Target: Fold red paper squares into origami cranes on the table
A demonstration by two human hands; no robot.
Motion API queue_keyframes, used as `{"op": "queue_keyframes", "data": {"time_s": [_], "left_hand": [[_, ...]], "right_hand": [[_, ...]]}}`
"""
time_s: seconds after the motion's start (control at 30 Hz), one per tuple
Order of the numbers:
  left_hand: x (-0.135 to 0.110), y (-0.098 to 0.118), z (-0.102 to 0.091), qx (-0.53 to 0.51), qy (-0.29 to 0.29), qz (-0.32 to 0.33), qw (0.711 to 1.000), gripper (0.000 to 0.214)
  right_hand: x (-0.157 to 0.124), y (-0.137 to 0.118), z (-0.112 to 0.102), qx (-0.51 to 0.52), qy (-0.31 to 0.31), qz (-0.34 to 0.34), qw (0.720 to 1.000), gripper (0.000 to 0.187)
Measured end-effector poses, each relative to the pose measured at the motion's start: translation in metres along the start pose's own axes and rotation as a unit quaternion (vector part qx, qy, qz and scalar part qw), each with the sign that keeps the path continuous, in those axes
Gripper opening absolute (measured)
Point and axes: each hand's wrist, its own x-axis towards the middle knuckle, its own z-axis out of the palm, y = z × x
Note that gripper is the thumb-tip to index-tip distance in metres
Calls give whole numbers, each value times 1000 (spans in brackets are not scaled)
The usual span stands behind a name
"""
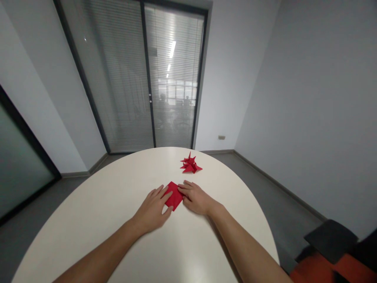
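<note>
A red square of folded paper point(174, 196) lies flat on the white round table, one corner pointing away from me. My left hand point(154, 207) rests on its left side with fingers spread, the fingertips on the paper and the thumb by its near corner. On the right edge, the fingers of my right hand point(194, 196) press down, lying close together and stretched out. Part of the paper's left and right corners is hidden under the fingers. Just beyond, a small cluster of red folded-paper figures point(191, 164) with pointed tips stands on the table.
The round white table point(118, 212) has its far edge near a glass partition with blinds point(176, 78). A chair with red and black parts point(332, 251) stands at the lower right. Grey walls point(318, 98) rise on the right, with a wall socket point(221, 137) low down.
</note>
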Motion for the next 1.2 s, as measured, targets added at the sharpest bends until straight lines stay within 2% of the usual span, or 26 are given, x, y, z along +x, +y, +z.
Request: {"op": "queue_keyframes", "data": {"time_s": [0.13,0.4,0.6,0.83,1.2], "left_hand": [[2,3,-6,-18,23,19,999,46],[1,5,-9,-42,54,36,997,40],[2,0,-3,-68,54,31,996,25],[4,2,-8,-109,66,34,991,13],[4,-3,-3,-112,60,22,992,19]], "right_hand": [[-2,-2,-4,25,22,-24,999,61],[-2,-11,-18,50,39,-8,998,31],[-1,-13,-20,56,32,-8,998,21],[2,-14,-18,32,33,8,999,20],[2,-17,-18,90,44,47,994,26]]}}
